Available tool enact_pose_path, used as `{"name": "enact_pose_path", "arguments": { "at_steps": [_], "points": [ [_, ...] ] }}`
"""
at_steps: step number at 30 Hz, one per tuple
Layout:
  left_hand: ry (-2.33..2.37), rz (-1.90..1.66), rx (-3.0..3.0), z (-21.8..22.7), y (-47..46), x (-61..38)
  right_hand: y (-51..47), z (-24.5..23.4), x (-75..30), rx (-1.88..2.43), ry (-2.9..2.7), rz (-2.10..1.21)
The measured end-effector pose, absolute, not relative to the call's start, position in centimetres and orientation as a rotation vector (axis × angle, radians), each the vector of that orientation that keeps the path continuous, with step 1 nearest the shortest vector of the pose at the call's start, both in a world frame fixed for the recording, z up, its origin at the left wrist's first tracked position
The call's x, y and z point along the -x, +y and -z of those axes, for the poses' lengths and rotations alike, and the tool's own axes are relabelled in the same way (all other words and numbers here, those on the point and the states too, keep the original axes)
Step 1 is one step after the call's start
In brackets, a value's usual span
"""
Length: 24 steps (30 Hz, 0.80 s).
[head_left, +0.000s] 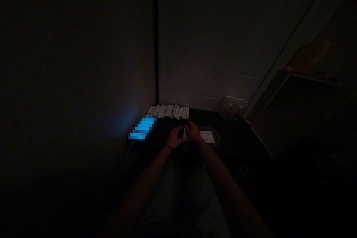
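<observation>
The scene is very dark. My left hand [175, 137] and my right hand [193, 131] are close together over the dark table, fingers curled towards each other. Both seem closed on something small and dark between the fingertips, too dim to name. Below and to the right of my right hand is a clear plastic case [217, 137] with a white sheet or card [207, 137] in it. My right hand and wrist cover part of the case's left side, where another pale patch shows between the hands.
A row of several white markers [170, 111] lies along the wall at the back. To the left glows a blue-lit screen [143, 128], blurred out, with a cable below it. Clear plastic packages [233, 108] lean on the back wall. A shelf unit [279, 108] stands right.
</observation>
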<state>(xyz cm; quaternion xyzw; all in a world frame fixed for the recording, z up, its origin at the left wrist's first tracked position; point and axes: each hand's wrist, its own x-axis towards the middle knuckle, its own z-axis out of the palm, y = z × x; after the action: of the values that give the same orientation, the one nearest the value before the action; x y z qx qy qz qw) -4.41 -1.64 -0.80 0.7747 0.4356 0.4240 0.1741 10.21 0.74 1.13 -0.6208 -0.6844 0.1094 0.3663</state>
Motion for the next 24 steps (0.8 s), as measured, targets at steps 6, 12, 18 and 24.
{"name": "enact_pose_path", "arguments": {
  "at_steps": [6, 12, 18, 24],
  "points": [
    [1.193, -1.199, -2.231, 0.3, -2.1, 4.4, 0.8, -1.1, -10.2, 1.645, -1.786, -0.253],
    [1.211, -1.21, -2.243, 0.5, -2.1, 4.4, 0.5, -1.5, -10.0, 1.714, -1.845, -0.134],
    [1.231, -1.197, -2.255, 0.7, -1.8, 4.4, -0.1, -2.3, -9.8, 1.829, -1.908, -0.007],
    [1.257, -1.19, -2.257, 0.7, -1.9, 4.3, -0.6, -3.1, -9.7, 1.974, -1.911, 0.082]
  ]
}}
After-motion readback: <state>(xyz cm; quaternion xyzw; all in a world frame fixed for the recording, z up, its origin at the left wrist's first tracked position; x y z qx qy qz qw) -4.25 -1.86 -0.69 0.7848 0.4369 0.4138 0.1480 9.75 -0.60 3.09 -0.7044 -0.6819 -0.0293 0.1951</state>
